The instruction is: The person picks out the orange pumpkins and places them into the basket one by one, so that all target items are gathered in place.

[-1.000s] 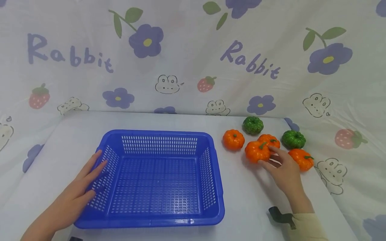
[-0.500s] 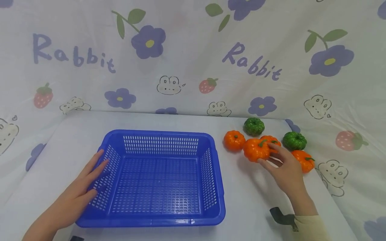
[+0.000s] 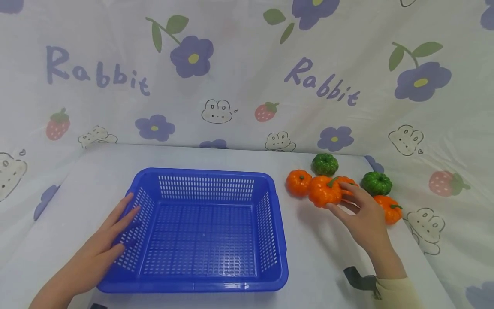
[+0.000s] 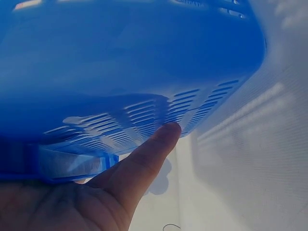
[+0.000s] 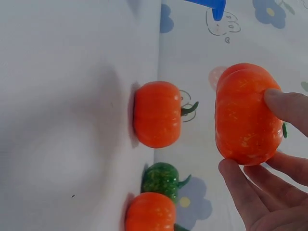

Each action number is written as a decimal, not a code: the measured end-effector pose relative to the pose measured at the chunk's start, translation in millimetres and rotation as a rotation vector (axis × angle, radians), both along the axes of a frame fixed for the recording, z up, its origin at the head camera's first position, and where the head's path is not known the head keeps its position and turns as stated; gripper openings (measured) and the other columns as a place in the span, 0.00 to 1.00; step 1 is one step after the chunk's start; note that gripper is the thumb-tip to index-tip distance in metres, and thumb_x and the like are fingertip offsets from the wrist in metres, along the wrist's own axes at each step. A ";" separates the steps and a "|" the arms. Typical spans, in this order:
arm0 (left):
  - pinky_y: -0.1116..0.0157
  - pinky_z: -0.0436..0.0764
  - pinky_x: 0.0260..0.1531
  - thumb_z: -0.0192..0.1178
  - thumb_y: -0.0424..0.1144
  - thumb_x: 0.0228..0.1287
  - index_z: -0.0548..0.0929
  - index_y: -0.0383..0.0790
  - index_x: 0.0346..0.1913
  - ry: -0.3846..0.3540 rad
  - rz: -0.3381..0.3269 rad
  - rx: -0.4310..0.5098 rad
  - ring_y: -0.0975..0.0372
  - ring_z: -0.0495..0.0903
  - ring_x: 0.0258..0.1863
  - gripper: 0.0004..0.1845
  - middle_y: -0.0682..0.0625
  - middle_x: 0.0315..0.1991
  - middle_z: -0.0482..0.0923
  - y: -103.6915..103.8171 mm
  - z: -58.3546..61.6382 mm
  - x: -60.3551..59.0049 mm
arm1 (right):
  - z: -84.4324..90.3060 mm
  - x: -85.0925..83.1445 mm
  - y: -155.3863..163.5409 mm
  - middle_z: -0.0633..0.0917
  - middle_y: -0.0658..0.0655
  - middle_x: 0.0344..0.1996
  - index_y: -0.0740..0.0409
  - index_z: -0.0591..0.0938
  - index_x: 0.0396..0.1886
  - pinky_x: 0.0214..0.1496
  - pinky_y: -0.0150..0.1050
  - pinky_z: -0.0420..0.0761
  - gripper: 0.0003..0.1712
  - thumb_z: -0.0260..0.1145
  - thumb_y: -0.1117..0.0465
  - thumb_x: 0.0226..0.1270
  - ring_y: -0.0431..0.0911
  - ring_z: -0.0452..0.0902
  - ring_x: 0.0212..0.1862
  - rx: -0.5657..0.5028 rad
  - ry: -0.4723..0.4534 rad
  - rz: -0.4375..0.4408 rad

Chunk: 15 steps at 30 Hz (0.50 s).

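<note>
While the right hand (image 3: 364,219) is held over the right part of the table (image 3: 320,257), its grip is closed on an orange pumpkin (image 3: 324,192): in the right wrist view the thumb and fingertips (image 5: 286,106) are seen pinching the fruit (image 5: 246,114) from opposite sides, and it appears to be lifted clear of the surface, though the gap is not plainly shown. The pumpkin is squat, with no marked long axis; its green stem is turned up and toward the hand. Just beside it, on the left, a second orange pumpkin (image 3: 298,182) is noted, touching or nearly so. Behind and to the right are found a green pumpkin (image 3: 324,164), another green one (image 3: 376,183) and a further orange one (image 3: 389,208), partly hidden by the hand.

The blue basket (image 3: 278,240) is placed to the left of the held pumpkin, its long axis running left to right, its near wall well apart from the grip. The right hand is judged the nearer to the fruit by far. The left hand (image 3: 106,244) is laid flat, fingers straight, against the basket's left wall (image 4: 144,62); nothing is held by it.
</note>
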<state>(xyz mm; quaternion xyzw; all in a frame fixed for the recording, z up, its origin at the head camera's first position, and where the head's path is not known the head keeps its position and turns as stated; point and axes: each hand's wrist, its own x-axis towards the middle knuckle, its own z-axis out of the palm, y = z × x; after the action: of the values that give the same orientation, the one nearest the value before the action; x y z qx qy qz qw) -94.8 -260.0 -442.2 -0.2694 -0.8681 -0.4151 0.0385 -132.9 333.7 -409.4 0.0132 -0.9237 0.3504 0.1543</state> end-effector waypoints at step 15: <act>0.85 0.43 0.70 0.49 0.17 0.66 0.57 0.36 0.87 -0.016 0.000 0.000 0.77 0.34 0.84 0.45 0.48 0.90 0.36 0.5 0.8 0.2 | 11.9 0.2 -13.0 0.82 0.61 0.67 0.59 0.80 0.74 0.57 0.16 0.74 0.40 0.84 0.63 0.62 0.60 0.83 0.63 -0.029 0.125 0.085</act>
<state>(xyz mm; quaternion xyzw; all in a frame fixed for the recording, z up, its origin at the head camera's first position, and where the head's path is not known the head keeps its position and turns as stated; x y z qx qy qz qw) -94.5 -259.5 -441.5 -0.2661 -0.8684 -0.4173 0.0318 -132.6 320.7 -397.6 0.0721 -0.9057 0.3684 0.1968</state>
